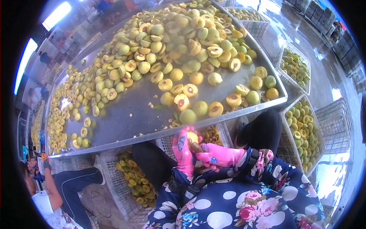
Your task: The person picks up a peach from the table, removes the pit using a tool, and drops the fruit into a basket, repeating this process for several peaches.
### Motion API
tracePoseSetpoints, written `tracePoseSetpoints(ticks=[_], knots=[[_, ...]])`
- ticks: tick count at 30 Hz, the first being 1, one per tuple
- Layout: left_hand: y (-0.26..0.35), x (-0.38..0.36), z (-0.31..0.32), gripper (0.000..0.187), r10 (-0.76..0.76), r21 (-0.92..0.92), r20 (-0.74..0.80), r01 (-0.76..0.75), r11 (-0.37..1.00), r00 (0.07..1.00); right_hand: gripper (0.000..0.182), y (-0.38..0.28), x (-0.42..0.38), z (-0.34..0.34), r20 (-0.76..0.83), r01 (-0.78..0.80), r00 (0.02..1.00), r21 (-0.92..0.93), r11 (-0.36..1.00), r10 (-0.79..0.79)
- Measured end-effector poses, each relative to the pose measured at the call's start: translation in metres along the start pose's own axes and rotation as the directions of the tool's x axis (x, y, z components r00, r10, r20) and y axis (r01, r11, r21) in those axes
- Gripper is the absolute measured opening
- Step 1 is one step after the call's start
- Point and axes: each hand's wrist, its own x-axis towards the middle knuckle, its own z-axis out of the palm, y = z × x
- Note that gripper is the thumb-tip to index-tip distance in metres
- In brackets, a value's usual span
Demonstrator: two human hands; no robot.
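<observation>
In pink gloves, both my hands meet in front of my lap, just below the near edge of a metal table [152, 136]. My left hand [183, 152] is closed around a yellow peach [192, 137], its fingers pointing up. From the side my right hand [222, 155] comes in, closed on a small brownish tool [196, 146] pressed against the fruit. The tool's working end is hidden by the peach and fingers. Right beneath my hands stands a crate [226, 138] holding pitted yellow-brown peach pieces.
A large heap of whole and halved peaches [152, 49] covers much of the table. Crates of peaches stand left [114, 179] and right [284, 137] of my legs. At the far left sits another person [53, 194] with a gloved hand on the table edge.
</observation>
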Motion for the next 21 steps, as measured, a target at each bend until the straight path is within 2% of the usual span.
tracePoseSetpoints(ticks=[4, 7, 10, 13, 17, 19, 21], knots=[[0.001, 0.002, -0.005, 0.024, -0.127, 0.04, -0.003, 0.127, 0.991, 0.992, 0.02, -0.008, -0.004, -0.003, -0.115, -0.076, 0.992, -0.266, 0.961, 0.046], [-0.001, 0.007, -0.015, 0.023, -0.17, 0.102, 0.044, 0.165, 0.981, 0.985, 0.02, -0.001, -0.004, -0.01, -0.022, -0.114, 0.993, -0.044, 0.992, 0.113], [0.0, 0.006, -0.016, 0.022, -0.21, 0.131, 0.061, 0.201, 0.971, 0.976, 0.019, 0.007, -0.001, -0.013, 0.052, -0.123, 0.991, 0.065, 0.99, 0.12], [0.005, 0.005, -0.018, 0.022, -0.307, 0.228, 0.101, 0.278, 0.933, 0.946, 0.02, 0.013, -0.003, -0.015, 0.131, -0.112, 0.985, 0.011, 0.994, 0.109], [0.004, 0.011, -0.034, 0.023, -0.401, 0.397, 0.179, 0.307, 0.865, 0.899, 0.023, 0.014, -0.009, -0.013, 0.062, -0.107, 0.992, -0.087, 0.99, 0.113], [0.005, 0.008, -0.032, 0.022, -0.393, 0.394, 0.151, 0.31, 0.865, 0.907, 0.025, 0.008, -0.013, -0.008, 0.008, -0.139, 0.99, -0.11, 0.984, 0.14], [0.003, 0.006, -0.029, 0.021, -0.365, 0.358, 0.118, 0.303, 0.883, 0.923, 0.023, 0.017, -0.006, -0.013, 0.086, -0.157, 0.984, 0.002, 0.988, 0.156]])
